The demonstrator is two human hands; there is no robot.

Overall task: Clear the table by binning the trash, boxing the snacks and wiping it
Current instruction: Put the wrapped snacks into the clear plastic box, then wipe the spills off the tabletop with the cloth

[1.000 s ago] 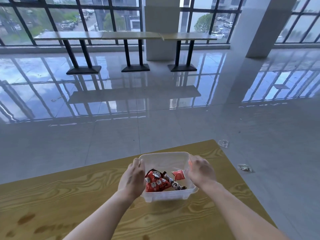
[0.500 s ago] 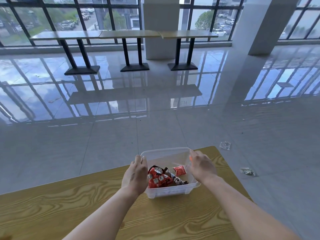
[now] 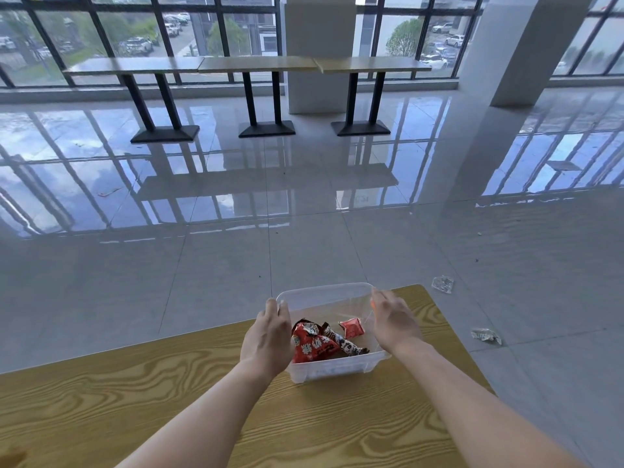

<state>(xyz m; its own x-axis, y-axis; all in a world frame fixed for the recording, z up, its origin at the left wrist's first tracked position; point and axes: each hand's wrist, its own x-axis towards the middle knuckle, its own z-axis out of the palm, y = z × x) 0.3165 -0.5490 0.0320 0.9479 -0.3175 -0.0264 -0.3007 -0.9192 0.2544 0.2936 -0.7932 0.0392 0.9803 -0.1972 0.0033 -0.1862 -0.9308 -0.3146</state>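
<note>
A clear plastic snack box [image 3: 324, 298] stands on the wooden table [image 3: 169, 400] near its far right corner. Inside lie a large red snack pack [image 3: 312, 346], a dark wrapped snack [image 3: 347, 346] and a small red packet [image 3: 352, 327]. My left hand [image 3: 270, 336] clasps the box's left wall, fingers at the rim. My right hand [image 3: 391, 319] is pressed against the right wall, slightly blurred, and it hides that side of the box.
Two crumpled clear wrappers [image 3: 442, 284] [image 3: 486, 335] lie on the grey tiled floor just past the table's right edge. A brown stain [image 3: 11, 457] shows at the table's near left. A row of long tables [image 3: 256, 64] lines the far windows beside a white pillar [image 3: 516, 49].
Both hands have slid the box away from me toward the table's far edge. The view has tilted up, so less of the tabletop shows.
</note>
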